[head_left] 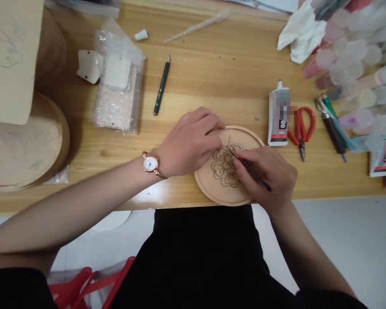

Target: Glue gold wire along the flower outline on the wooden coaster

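Note:
A round wooden tray (207, 189) with a raised rim lies at the table's front edge. On its surface shows a dark flower outline (227, 165) with layered petals; whether it is drawn or laid in wire I cannot tell. My right hand (270, 171) is closed around slim black tweezers (255, 175), their tip over the flower's upper petals. My left hand (193, 139), below a wristwatch (150, 164), rests across the tray's upper left with fingers curled together near that tip. What its fingertips hold, if anything, is hidden. A thin pale strand (230, 136) lies near the tray's upper rim.
Right of the tray are a glue tube (279, 116), red-handled pliers (304, 128) and crowded small bottles (350, 56). A green pencil (162, 88), a plastic-wrapped pack (117, 94) and a pipette (199, 28) lie beyond my left hand. Larger round wooden pieces (25, 146) stand far left.

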### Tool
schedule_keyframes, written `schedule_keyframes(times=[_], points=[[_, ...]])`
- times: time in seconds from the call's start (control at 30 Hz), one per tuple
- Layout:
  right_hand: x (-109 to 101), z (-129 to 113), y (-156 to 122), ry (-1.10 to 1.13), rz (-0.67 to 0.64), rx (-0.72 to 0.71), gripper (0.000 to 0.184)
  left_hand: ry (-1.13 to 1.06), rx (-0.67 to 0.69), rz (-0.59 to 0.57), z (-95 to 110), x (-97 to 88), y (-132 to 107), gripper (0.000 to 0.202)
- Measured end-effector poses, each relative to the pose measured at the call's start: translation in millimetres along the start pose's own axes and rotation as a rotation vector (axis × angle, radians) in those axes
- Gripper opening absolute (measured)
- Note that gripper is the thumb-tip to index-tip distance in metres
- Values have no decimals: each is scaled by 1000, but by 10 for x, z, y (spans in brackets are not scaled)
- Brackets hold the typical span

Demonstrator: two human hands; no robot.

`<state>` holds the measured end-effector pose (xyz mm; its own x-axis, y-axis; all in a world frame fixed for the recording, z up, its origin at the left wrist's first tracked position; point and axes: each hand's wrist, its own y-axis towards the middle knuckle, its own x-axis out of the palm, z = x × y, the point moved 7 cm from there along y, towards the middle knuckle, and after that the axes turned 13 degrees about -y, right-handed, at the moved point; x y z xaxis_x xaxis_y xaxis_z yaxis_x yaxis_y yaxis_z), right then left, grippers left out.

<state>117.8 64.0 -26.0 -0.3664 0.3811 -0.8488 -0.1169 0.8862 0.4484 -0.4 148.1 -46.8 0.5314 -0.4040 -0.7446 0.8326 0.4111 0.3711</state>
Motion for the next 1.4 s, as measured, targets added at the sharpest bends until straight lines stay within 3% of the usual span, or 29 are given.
schedule_keyframes(times=[0.7, 1.17, 1.4], points=[[-6, -3, 10, 32, -14, 16, 22, 6, 49, 21, 38, -28, -14, 23], [-41, -33, -19, -18, 66, -125, 14, -27, 9, -9, 148, -65, 40, 23], [-34, -27, -65, -15, 120, -156, 14, 43, -14, 89, 243, -42, -69, 22]])
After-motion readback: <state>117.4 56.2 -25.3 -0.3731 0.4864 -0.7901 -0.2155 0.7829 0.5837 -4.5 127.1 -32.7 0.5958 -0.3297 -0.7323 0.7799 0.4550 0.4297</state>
